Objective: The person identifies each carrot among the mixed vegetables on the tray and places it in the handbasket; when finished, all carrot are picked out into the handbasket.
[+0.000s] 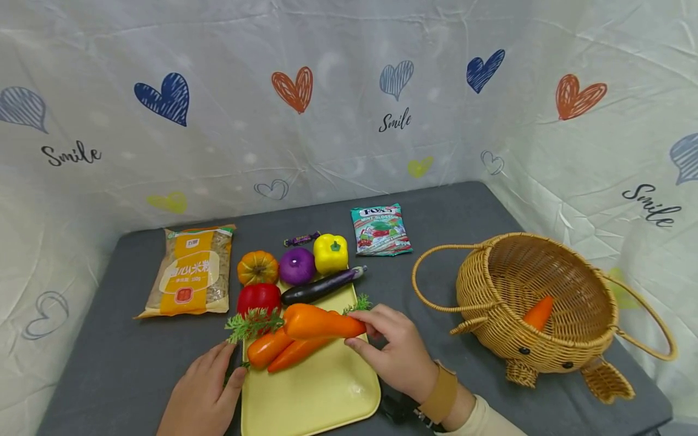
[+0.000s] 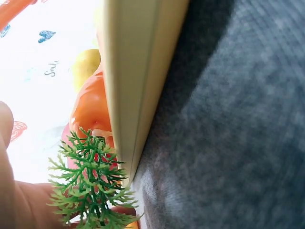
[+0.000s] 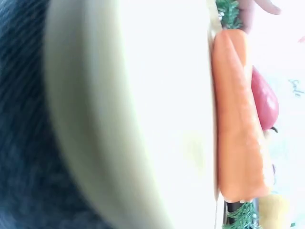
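My right hand [image 1: 395, 348] pinches the narrow tip of a toy carrot [image 1: 319, 322], thumb below and fingers above, over two more carrots [image 1: 267, 347] lying on the yellow tray [image 1: 311, 399]. The held carrot's leafy top [image 1: 253, 324] points left. My left hand [image 1: 202, 387] is beside the tray's left rim, thumb and fingers apart, close to green leaves [image 2: 93, 181] in the left wrist view. Behind the carrots are a red vegetable [image 1: 259, 298], an eggplant [image 1: 322, 288], a pumpkin [image 1: 257, 268], a purple onion [image 1: 297, 266] and a yellow bell pepper [image 1: 331, 254].
On the right stands a wicker basket [image 1: 485, 284] with two loop handles and a carrot [image 1: 538, 313] inside. A yellow food bag [image 1: 188, 272] lies at the left. Toward the back are a small purple-wrapped sweet [image 1: 302, 238] and a teal candy bag [image 1: 380, 230].
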Available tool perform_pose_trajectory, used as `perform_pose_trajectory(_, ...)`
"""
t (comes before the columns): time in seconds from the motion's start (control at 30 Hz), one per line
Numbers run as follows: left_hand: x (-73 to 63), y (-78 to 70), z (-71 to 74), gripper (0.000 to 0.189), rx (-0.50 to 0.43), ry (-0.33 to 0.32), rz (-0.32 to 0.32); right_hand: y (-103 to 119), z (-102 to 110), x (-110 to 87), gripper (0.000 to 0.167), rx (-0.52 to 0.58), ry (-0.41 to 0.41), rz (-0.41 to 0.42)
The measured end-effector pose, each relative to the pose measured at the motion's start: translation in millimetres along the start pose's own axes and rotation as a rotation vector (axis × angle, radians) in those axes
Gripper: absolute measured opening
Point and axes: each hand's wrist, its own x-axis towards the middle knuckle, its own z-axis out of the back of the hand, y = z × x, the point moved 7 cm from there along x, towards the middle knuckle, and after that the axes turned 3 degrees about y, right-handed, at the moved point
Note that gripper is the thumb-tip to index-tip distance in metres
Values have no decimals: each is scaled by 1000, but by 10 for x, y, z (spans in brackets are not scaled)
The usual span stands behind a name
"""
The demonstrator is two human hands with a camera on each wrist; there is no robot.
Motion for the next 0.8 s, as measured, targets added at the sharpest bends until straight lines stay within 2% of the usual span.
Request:
perform_pose_trajectory(0.13, -3, -20, 2, 78, -2, -9, -6, 21, 97, -10, 41, 78, -102, 14)
perform_pose_trajectory(0.33, 2, -25, -3, 81, 15, -3, 4, 18, 248, -27, 34, 134, -236, 39)
perform_pose_trajectory(0.57, 6, -33, -4, 83, 30, 2, 3, -2, 444, -40, 41, 224, -401, 97)
perform_pose_trajectory(0.7, 4, -41, -3, 82, 27, 7, -1, -25, 580, -43, 40, 356, -491, 125)
perform_pose_trajectory(0.8, 7, -46, -6, 83, 27, 14, -2, -61, 699, -58, 39, 498, -602, 146)
